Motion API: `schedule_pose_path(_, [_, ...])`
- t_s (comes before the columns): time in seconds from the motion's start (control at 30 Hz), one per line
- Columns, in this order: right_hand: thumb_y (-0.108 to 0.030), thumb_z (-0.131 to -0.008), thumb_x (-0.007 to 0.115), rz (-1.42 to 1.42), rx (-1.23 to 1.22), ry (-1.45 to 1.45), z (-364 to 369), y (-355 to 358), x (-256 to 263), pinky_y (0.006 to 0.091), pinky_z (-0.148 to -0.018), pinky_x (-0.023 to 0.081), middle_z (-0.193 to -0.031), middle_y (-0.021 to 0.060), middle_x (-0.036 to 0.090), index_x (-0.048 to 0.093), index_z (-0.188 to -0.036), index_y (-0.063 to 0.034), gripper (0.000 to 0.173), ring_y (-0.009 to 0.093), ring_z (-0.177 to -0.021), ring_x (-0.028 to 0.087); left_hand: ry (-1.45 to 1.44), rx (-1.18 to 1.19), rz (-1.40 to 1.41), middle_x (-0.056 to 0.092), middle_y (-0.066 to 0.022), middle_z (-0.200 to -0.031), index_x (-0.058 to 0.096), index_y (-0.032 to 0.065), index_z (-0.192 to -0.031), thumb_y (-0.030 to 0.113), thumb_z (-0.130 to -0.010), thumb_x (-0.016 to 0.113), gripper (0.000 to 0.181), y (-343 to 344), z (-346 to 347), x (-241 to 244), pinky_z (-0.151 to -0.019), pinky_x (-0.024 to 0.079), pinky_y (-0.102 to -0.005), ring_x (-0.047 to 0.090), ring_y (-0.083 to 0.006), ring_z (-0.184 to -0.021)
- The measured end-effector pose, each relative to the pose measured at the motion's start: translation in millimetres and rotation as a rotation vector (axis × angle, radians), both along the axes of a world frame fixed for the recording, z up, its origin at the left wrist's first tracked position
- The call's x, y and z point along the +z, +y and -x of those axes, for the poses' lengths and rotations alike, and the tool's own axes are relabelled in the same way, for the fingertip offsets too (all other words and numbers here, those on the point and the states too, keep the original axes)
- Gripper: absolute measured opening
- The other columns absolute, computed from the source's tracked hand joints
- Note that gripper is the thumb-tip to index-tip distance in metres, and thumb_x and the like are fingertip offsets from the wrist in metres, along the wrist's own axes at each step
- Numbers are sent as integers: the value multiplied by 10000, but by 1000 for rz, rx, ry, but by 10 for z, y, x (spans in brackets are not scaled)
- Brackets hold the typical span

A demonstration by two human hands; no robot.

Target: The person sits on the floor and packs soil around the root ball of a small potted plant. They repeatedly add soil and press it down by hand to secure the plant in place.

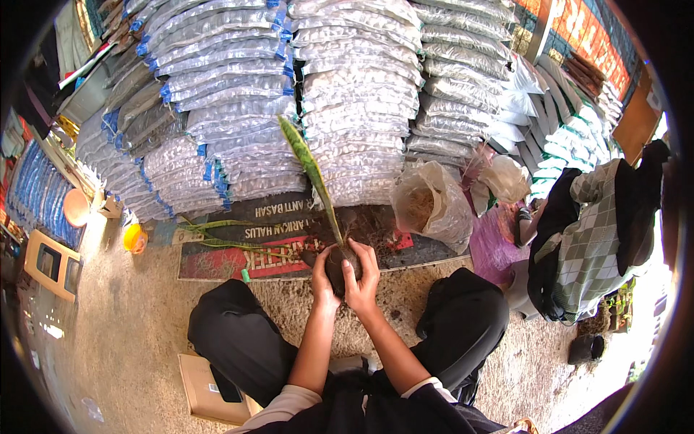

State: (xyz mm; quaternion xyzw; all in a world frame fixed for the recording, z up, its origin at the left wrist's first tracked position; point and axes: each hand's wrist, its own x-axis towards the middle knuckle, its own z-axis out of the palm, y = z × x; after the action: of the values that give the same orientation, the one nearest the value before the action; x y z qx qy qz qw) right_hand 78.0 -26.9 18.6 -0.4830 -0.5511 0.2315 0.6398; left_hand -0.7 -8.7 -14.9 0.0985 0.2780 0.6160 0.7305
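Between my left hand (324, 279) and my right hand (362, 276) is a dark, rounded soil root ball (337, 271), cupped from both sides. A single snake plant leaf (310, 168), green with yellow edges, rises from it and leans to the left. Beneath and beyond the hands lies a printed board or mat (217, 264) with loose dark soil (374, 233) scattered on it. More long snake plant leaves (233, 223) lie on its left part. Past the board's right part stands an open clear plastic bag (452, 222) with brown fibrous material inside.
Tall stacks of filled plastic sacks (358, 108) rise beyond the board. A yellow pot (135, 238) and an upturned tan plastic stool (51, 265) stand left. A cardboard box (203, 388) with a dark phone lies by my left knee. Another person (591, 233) sits at right, near a black pot (585, 348).
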Motion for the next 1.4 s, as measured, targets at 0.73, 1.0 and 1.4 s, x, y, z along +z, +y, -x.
schedule_pose_path(0.73, [-155, -712, 720, 208, 165, 421, -180, 62, 47, 319, -881, 418, -1029, 112, 595, 585, -1037, -1, 384, 188, -957, 553, 97, 24, -36, 603, -81, -1081, 548, 38, -1167, 410, -930, 422, 459, 29, -110, 182, -910, 434, -339, 579, -204, -1004])
schedule_pose_path(1.0, [-205, -739, 684, 43, 27, 87, -175, 54, 32, 439, -1002, 299, -1267, 166, 430, 626, -991, -39, 307, 318, -1205, 386, 26, -3, 22, 614, -91, -1052, 566, 55, -1097, 461, -899, 448, 467, -57, -117, 280, -836, 488, -357, 609, -214, -935])
schedule_pose_path(1.4, [-185, -690, 749, 149, 70, 96, -93, 47, 136, 354, -895, 419, -1122, 152, 526, 508, -1166, 27, 574, 247, -1045, 525, 267, 3, -96, 538, -60, -1150, 494, 70, -1248, 417, -930, 435, 474, 73, 4, 53, -910, 419, -340, 528, -189, -1056])
